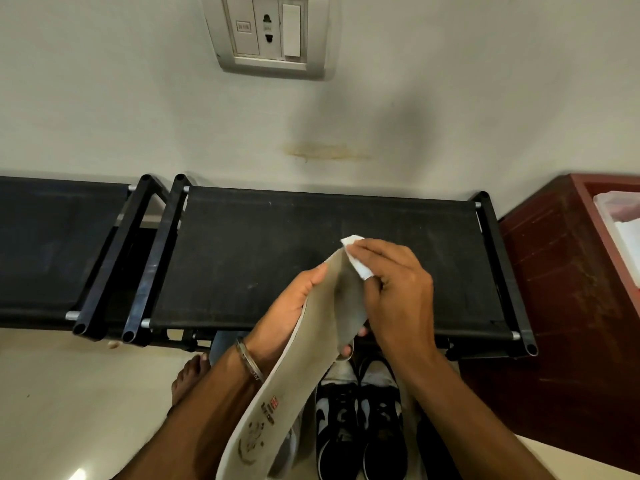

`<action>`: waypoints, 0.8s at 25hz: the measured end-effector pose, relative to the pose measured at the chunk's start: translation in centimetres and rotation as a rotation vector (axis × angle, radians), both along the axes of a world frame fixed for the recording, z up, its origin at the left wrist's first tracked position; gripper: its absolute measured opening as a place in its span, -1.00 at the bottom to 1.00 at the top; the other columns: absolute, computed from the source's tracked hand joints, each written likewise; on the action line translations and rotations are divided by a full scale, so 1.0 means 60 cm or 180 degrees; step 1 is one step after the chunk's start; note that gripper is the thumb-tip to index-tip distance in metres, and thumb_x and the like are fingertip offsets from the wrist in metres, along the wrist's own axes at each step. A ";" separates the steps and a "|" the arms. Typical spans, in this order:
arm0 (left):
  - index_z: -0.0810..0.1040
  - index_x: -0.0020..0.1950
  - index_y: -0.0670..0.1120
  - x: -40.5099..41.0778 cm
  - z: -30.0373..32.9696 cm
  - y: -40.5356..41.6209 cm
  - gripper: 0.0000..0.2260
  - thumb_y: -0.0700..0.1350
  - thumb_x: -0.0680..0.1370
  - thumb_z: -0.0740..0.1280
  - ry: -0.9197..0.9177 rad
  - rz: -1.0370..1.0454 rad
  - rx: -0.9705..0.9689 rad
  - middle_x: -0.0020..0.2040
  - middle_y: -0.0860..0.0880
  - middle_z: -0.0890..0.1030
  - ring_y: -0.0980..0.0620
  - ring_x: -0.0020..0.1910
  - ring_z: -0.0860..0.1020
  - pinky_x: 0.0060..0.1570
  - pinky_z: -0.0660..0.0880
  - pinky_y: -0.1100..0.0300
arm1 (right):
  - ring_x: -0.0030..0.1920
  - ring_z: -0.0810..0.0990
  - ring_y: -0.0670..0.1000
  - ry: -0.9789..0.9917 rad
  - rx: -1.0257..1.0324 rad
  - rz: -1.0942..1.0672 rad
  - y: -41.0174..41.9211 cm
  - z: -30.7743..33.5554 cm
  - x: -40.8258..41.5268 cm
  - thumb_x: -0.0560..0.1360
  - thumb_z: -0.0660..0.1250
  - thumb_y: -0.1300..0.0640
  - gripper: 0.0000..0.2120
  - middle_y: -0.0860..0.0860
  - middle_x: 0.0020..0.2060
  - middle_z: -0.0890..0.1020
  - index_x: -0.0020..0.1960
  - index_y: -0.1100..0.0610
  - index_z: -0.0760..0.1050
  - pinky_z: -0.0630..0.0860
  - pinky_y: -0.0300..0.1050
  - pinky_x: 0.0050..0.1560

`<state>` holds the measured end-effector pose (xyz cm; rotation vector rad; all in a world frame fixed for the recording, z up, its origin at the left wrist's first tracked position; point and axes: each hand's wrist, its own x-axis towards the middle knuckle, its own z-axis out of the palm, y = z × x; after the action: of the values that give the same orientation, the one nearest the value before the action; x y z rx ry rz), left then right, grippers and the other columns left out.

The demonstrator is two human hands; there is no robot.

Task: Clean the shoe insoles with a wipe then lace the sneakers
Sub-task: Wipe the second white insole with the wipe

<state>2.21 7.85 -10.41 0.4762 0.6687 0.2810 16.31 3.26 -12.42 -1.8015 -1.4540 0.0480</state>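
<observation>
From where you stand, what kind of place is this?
Probably a home entryway or a room corner for shoes: a low black shoe rack against a wall with a socket plate, and black-and-white sneakers on the tiled floor.

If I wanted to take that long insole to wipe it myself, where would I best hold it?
Probably around the middle, from underneath, as the left hand does. The insole is long, thin and bendy, so cradling its underside steadies it and leaves the toe end free for the wipe.
</observation>
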 end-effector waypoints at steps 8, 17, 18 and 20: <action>0.71 0.06 -0.04 0.000 0.004 0.001 -0.53 0.20 0.51 0.13 -0.0036 0.0050 -0.0120 -0.01 -0.17 0.64 -0.12 -0.14 0.57 -0.28 0.50 0.08 | 0.10 0.60 -0.01 0.0023 -0.0045 -0.0030 0.000 0.003 0.005 0.35 0.37 0.52 -0.62 0.07 0.06 0.68 0.08 0.21 0.68 0.38 -0.44 0.26; 0.60 0.25 -0.14 -0.016 0.005 0.012 -0.47 0.19 0.52 0.11 -0.0057 0.0203 -0.0299 0.07 -0.23 0.60 -0.17 -0.09 0.56 -0.18 0.47 0.02 | 0.10 0.60 -0.05 -0.0049 -0.0065 0.0185 -0.018 -0.012 0.003 0.38 0.32 0.41 -0.66 0.01 0.10 0.66 0.10 0.20 0.67 0.48 -0.31 0.21; 0.58 0.27 -0.14 -0.018 0.002 0.014 -0.46 0.19 0.50 0.13 -0.0028 0.0287 -0.0349 0.05 -0.21 0.61 -0.14 -0.08 0.57 -0.15 0.48 0.01 | 0.11 0.57 -0.09 0.0097 -0.0142 0.0487 -0.026 -0.016 -0.016 0.37 0.33 0.41 -0.63 -0.08 0.15 0.62 0.13 0.17 0.66 0.46 -0.36 0.22; 0.60 0.25 -0.15 -0.021 0.000 0.015 -0.45 0.19 0.47 0.15 -0.0008 0.0411 -0.0436 0.04 -0.18 0.61 -0.12 -0.07 0.57 -0.09 0.46 -0.02 | 0.15 0.54 -0.14 0.0416 -0.0240 0.0944 -0.032 -0.010 -0.035 0.39 0.34 0.41 -0.60 -0.19 0.21 0.55 0.17 0.13 0.63 0.40 -0.45 0.22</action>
<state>0.94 8.75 -10.41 0.3024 0.7123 0.3549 14.23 1.31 -12.99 -1.5953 -1.6302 0.3682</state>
